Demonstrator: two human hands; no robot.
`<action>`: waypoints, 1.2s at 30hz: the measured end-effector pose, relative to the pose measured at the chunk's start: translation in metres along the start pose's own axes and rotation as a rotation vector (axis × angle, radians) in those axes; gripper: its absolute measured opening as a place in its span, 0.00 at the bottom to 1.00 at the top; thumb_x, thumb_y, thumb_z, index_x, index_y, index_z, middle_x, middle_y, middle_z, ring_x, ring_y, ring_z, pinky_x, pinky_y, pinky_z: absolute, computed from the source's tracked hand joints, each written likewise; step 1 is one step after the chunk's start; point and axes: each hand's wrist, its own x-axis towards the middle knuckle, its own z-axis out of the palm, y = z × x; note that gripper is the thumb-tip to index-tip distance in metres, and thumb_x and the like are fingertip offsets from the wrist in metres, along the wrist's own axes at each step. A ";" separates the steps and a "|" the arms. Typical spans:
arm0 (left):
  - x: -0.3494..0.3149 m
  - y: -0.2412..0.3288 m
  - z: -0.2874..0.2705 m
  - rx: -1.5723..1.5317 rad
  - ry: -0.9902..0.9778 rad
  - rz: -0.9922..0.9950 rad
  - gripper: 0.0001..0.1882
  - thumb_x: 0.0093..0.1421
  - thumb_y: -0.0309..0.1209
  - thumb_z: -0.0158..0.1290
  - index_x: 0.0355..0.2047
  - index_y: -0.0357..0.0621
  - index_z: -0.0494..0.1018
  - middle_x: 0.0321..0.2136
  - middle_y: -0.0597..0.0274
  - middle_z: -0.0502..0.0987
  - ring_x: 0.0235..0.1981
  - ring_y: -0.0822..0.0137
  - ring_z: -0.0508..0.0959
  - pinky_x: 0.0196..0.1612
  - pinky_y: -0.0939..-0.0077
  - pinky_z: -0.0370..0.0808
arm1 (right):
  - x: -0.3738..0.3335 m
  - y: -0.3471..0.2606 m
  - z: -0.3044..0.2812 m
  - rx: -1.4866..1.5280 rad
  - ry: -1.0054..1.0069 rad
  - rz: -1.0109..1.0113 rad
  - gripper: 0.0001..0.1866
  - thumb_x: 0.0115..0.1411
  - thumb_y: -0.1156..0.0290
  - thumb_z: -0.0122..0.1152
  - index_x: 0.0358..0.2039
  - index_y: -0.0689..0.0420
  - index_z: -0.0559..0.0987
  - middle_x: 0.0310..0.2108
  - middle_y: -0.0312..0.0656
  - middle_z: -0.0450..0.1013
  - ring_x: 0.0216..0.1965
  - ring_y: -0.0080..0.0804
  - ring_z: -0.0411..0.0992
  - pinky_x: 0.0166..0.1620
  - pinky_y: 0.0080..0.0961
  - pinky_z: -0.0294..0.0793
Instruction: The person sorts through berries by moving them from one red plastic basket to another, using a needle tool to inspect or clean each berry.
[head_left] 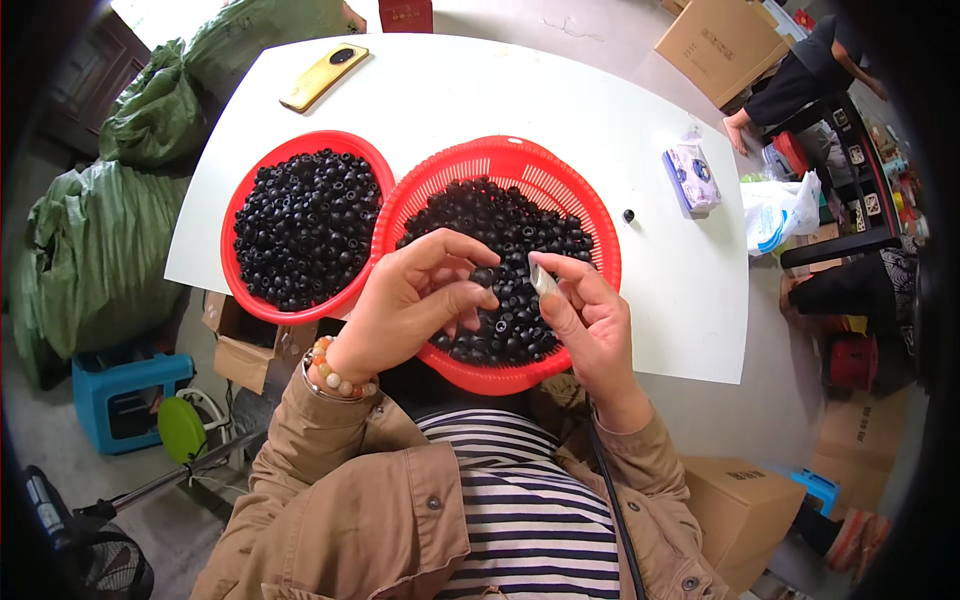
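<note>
Over the right-hand red basket (610,250), both my hands are raised close together. My left hand (415,295), with a beaded bracelet on its wrist, pinches a small black round cap (484,277) between thumb and fingers. Facing it, my right hand (598,325) grips a small pale, flat piece (543,278) between thumb and forefinger; its exact kind is unclear. Many hollow black caps (520,220) fill the basket beneath. Beside it on the left stands a red basin (232,240) heaped with similar black caps (305,230).
On the white table (680,320) lie a yellow phone (325,78), a purple-and-white packet (690,178) and one stray black cap (628,215). Green sacks (95,260) and a blue stool (125,395) stand left. Boxes (720,50) and another person's legs (790,95) are at right.
</note>
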 end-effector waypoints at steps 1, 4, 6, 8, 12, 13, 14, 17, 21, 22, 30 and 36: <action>-0.002 -0.001 0.001 -0.077 0.008 -0.011 0.08 0.55 0.24 0.48 0.36 0.38 0.67 0.26 0.64 0.75 0.23 0.81 0.72 0.23 0.91 0.67 | -0.001 -0.002 -0.003 -0.029 -0.056 0.040 0.16 0.56 0.71 0.52 0.45 0.61 0.68 0.33 0.34 0.69 0.34 0.14 0.64 0.38 0.11 0.63; -0.004 -0.001 0.002 -0.159 0.009 -0.029 0.07 0.55 0.24 0.48 0.35 0.37 0.65 0.26 0.64 0.75 0.24 0.80 0.73 0.24 0.90 0.68 | -0.003 -0.007 0.001 0.029 -0.187 0.039 0.17 0.54 0.73 0.54 0.45 0.60 0.68 0.33 0.36 0.71 0.34 0.15 0.65 0.39 0.13 0.64; -0.005 -0.004 0.001 -0.137 0.018 0.034 0.08 0.54 0.23 0.49 0.36 0.37 0.67 0.26 0.65 0.74 0.24 0.81 0.72 0.26 0.90 0.69 | -0.003 -0.007 0.004 0.041 -0.244 0.037 0.17 0.53 0.73 0.55 0.45 0.61 0.68 0.34 0.37 0.71 0.35 0.16 0.66 0.40 0.14 0.65; -0.005 -0.005 0.001 -0.144 0.014 0.041 0.08 0.54 0.23 0.49 0.36 0.37 0.68 0.26 0.65 0.74 0.24 0.81 0.72 0.26 0.89 0.69 | -0.002 -0.005 0.005 0.048 -0.252 0.022 0.17 0.53 0.73 0.55 0.44 0.62 0.68 0.35 0.38 0.71 0.36 0.18 0.66 0.40 0.16 0.65; -0.006 -0.005 0.003 -0.196 0.011 0.035 0.08 0.53 0.22 0.50 0.36 0.38 0.71 0.26 0.66 0.73 0.23 0.81 0.71 0.27 0.89 0.70 | -0.001 -0.007 0.006 0.008 -0.266 -0.008 0.17 0.54 0.73 0.55 0.44 0.62 0.69 0.34 0.39 0.72 0.36 0.18 0.67 0.40 0.16 0.66; -0.006 -0.005 0.003 -0.193 0.008 0.035 0.08 0.53 0.22 0.50 0.36 0.38 0.71 0.26 0.66 0.73 0.23 0.81 0.71 0.27 0.89 0.70 | -0.001 -0.006 0.006 -0.007 -0.267 -0.029 0.16 0.54 0.73 0.54 0.44 0.62 0.69 0.34 0.39 0.72 0.36 0.18 0.68 0.40 0.16 0.66; -0.006 -0.005 0.004 -0.198 0.012 0.023 0.09 0.53 0.23 0.50 0.36 0.37 0.70 0.26 0.66 0.73 0.23 0.81 0.71 0.27 0.89 0.70 | -0.001 -0.006 0.006 -0.005 -0.266 -0.030 0.16 0.54 0.73 0.54 0.44 0.62 0.69 0.34 0.39 0.72 0.36 0.18 0.68 0.40 0.16 0.66; -0.006 -0.004 0.005 -0.246 0.021 -0.004 0.09 0.53 0.23 0.51 0.36 0.36 0.69 0.25 0.66 0.73 0.23 0.80 0.72 0.27 0.88 0.70 | -0.002 -0.007 0.007 0.029 -0.272 0.015 0.16 0.54 0.73 0.54 0.44 0.63 0.69 0.35 0.39 0.72 0.36 0.19 0.68 0.40 0.17 0.67; -0.005 -0.007 0.004 -0.299 0.013 -0.024 0.09 0.53 0.24 0.51 0.35 0.34 0.67 0.24 0.64 0.73 0.23 0.79 0.72 0.27 0.87 0.71 | -0.001 -0.004 0.007 0.027 -0.272 -0.034 0.17 0.54 0.74 0.53 0.45 0.63 0.68 0.36 0.40 0.71 0.37 0.19 0.67 0.42 0.16 0.66; -0.005 -0.009 0.004 -0.299 0.013 -0.024 0.09 0.53 0.24 0.51 0.35 0.34 0.67 0.24 0.64 0.73 0.23 0.79 0.72 0.27 0.87 0.71 | -0.001 -0.004 0.008 0.022 -0.268 -0.069 0.17 0.55 0.74 0.52 0.45 0.63 0.68 0.37 0.40 0.71 0.38 0.19 0.67 0.43 0.16 0.66; -0.005 -0.016 0.007 -0.263 0.077 0.115 0.06 0.52 0.22 0.51 0.31 0.35 0.68 0.25 0.62 0.73 0.24 0.77 0.73 0.28 0.86 0.72 | -0.003 -0.008 0.015 0.193 -0.246 -0.012 0.15 0.56 0.75 0.50 0.45 0.64 0.69 0.37 0.40 0.71 0.38 0.20 0.67 0.43 0.16 0.66; -0.006 -0.021 0.013 -0.289 0.109 0.175 0.05 0.52 0.21 0.51 0.31 0.35 0.68 0.28 0.59 0.73 0.25 0.76 0.74 0.29 0.85 0.72 | -0.003 -0.006 0.016 0.185 -0.206 0.035 0.13 0.57 0.74 0.49 0.43 0.63 0.69 0.35 0.38 0.71 0.36 0.17 0.67 0.41 0.14 0.65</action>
